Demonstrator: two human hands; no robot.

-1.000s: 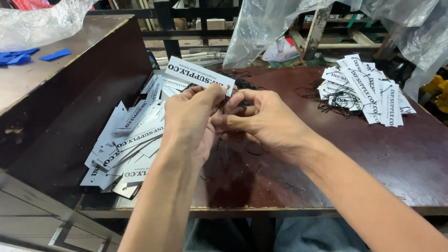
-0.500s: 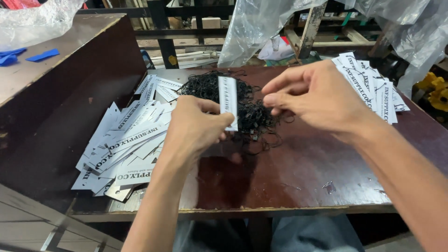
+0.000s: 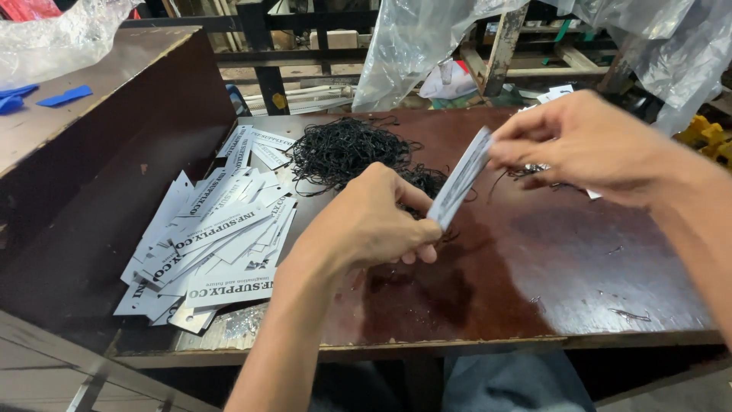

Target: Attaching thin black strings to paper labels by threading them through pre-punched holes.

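I see a white paper tag [image 3: 460, 181] held edge-on above the table [image 3: 534, 267], pinched at both ends so it stays taut: left hand [image 3: 366, 225] grip closed at seven o'clock, right hand [image 3: 587, 141] at one. Black strings [image 3: 343, 149] lie at eleven, loose tags [image 3: 213, 236] at nine.

left hand [image 3: 366, 225] pinching, right hand [image 3: 587, 141] pinching, forearms converging

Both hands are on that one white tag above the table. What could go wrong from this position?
1. The left hand and right hand pinch the white tag only at its ends, so it could bend or slip.
2. The tangled black string pile lies just behind the tag; loose strands might snag and drag along.
3. The heap of tags reaches the table edge, so a nudge from the left forearm could push some off.
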